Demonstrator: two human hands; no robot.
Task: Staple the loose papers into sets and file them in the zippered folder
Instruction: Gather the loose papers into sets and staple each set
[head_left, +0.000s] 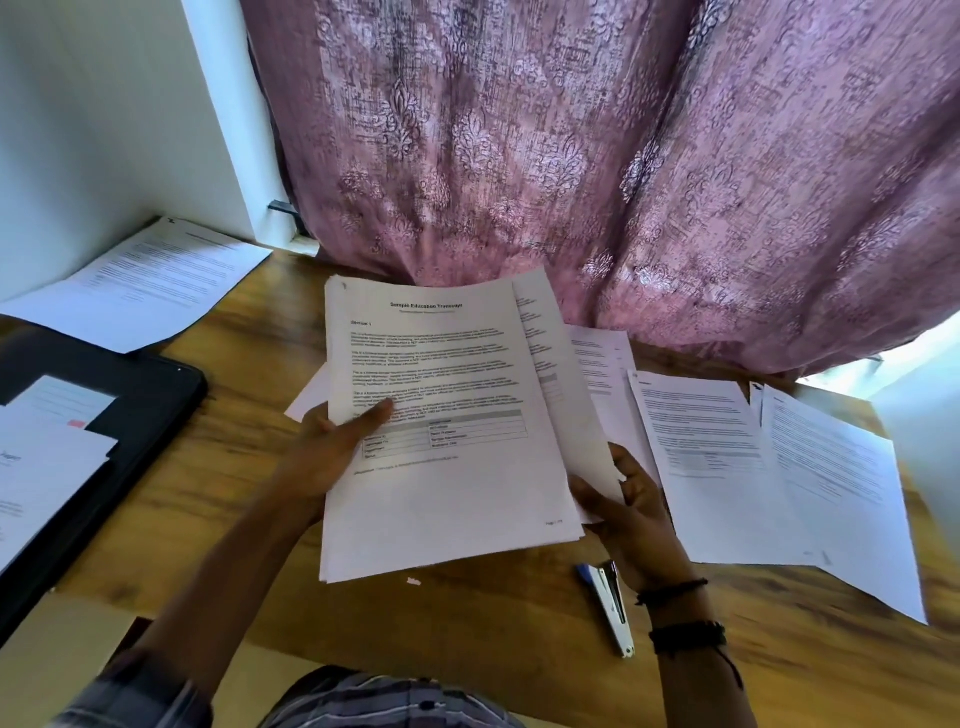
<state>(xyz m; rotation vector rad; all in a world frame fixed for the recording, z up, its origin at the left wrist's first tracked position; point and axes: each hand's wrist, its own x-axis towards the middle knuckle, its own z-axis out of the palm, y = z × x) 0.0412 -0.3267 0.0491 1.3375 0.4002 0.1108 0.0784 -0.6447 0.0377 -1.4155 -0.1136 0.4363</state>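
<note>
A stack of printed papers (447, 415) is held above the wooden table, its top page headed as a sample transcript. My left hand (332, 447) grips its left edge, thumb lying across the text. My right hand (631, 512) pinches the lower right corner, where a second sheet (566, 395) sticks out behind the top one. A blue and white stapler (610, 605) lies shut on the table just below my right hand. The black zippered folder (150, 405) lies open at the left with sheets inside it.
Loose printed sheets (727, 467) are spread on the table to the right, one set (150, 286) lies at the far left against the white wall. A pink patterned curtain (597, 156) hangs behind the table. The table edge (467, 670) runs near my body.
</note>
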